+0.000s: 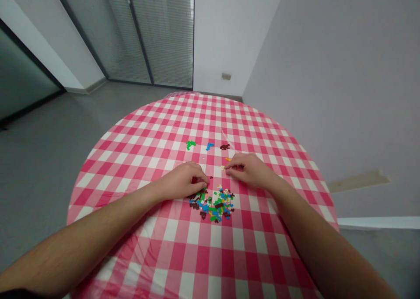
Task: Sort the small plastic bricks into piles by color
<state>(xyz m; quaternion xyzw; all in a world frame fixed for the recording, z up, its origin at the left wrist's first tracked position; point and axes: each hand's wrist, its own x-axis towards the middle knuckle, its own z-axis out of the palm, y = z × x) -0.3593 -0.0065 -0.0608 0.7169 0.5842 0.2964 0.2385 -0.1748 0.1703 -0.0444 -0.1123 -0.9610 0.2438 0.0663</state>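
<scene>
A mixed pile of small toy bricks (215, 206) in green, blue, brown, yellow and cream lies on the checked tablecloth. My left hand (187, 179) rests at the pile's far left edge, thumb and forefinger pinched together; whatever is between them is too small to make out. Beyond the pile, my right hand (246, 170) pinches a small cream brick (223, 168) at its fingertips, low over the cloth. Just past those fingers sits a yellow brick group (228, 159). Farther off lie separate clusters of green bricks (190, 144), blue bricks (209, 146) and brown bricks (225, 147).
The round table wears a red-and-white checked tablecloth (157, 246), wrinkled at the near left. A single dark brick (211, 177) lies between my hands. Behind the table stand a white wall (226, 32) and a glass partition with blinds (164, 32).
</scene>
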